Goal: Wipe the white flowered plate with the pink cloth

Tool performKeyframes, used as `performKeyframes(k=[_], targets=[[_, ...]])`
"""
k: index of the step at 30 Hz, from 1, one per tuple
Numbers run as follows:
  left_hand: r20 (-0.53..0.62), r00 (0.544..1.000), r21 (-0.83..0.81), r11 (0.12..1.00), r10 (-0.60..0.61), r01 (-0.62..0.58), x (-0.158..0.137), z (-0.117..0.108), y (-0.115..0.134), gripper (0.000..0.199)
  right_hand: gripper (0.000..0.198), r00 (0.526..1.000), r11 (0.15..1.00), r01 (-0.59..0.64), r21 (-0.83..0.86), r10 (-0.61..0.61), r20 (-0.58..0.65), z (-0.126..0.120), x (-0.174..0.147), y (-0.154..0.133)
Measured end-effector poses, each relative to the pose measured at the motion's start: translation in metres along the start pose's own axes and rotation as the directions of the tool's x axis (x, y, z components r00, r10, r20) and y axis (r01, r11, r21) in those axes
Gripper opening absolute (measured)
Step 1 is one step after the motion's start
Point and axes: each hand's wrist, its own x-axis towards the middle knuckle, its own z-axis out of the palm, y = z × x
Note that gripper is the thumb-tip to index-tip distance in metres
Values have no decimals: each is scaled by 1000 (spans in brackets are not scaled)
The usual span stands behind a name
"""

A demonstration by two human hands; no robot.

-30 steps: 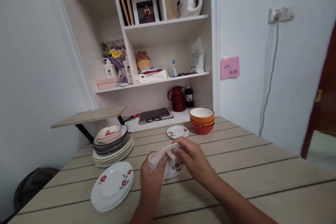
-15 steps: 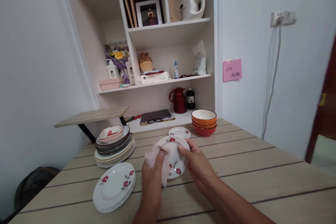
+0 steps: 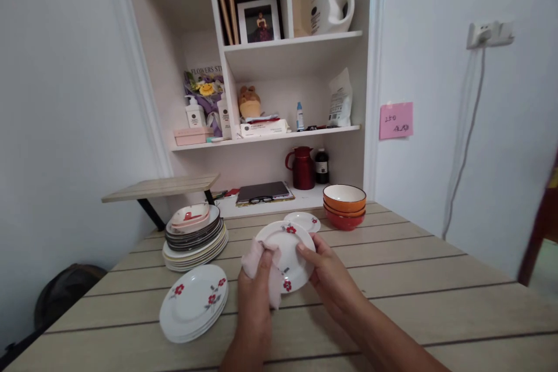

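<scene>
A white plate with red flowers (image 3: 291,256) is held tilted above the table between both hands. My right hand (image 3: 326,267) grips its right rim, thumb on the upper face and fingers behind. In my left hand (image 3: 257,285) is a pale pink cloth (image 3: 273,288), closed over the plate's left edge with the thumb on top. Just behind lies another small flowered plate (image 3: 303,221) on the table. To the left of my left hand sits a short stack of matching flowered plates (image 3: 192,305).
A taller stack of plates (image 3: 196,244), topped by small dishes, stands at the back left by a raised wooden shelf (image 3: 161,187). Orange and red bowls (image 3: 344,209) are stacked at the back right. Behind the table, a red jug (image 3: 303,168) and a laptop (image 3: 264,191) occupy the cabinet.
The held plate has turned slightly in my hands, its flowers shifting position. My left hand still presses the cloth on its left edge. The whole view has shifted a little.
</scene>
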Motion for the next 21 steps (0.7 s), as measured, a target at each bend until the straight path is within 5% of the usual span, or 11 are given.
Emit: performKeyframes(k=[2,6,9,12,16,21], targets=[[6,998,119,991,68,-68,-3,0,1,48,20,986,945,166,-281,-164,31,-3,-1,-8],[133,957,324,901,257,-287,-6,1,6,22,16,863,612,479,-629,-458,213,-8,-4,-26],[233,872,386,782,430,-489,-3,-2,6,13,23,779,349,596,-723,-470,415,-11,-6,-32],[336,754,425,623,565,-657,2,-7,4,8,28,759,190,620,-761,-393,519,-15,-4,-33],[459,688,478,497,562,-724,4,-9,0,8,29,795,117,594,-796,-238,558,-19,-2,-31],[451,744,467,580,494,-668,1,-7,-2,7,29,838,193,545,-816,-126,530,-21,-1,-27]])
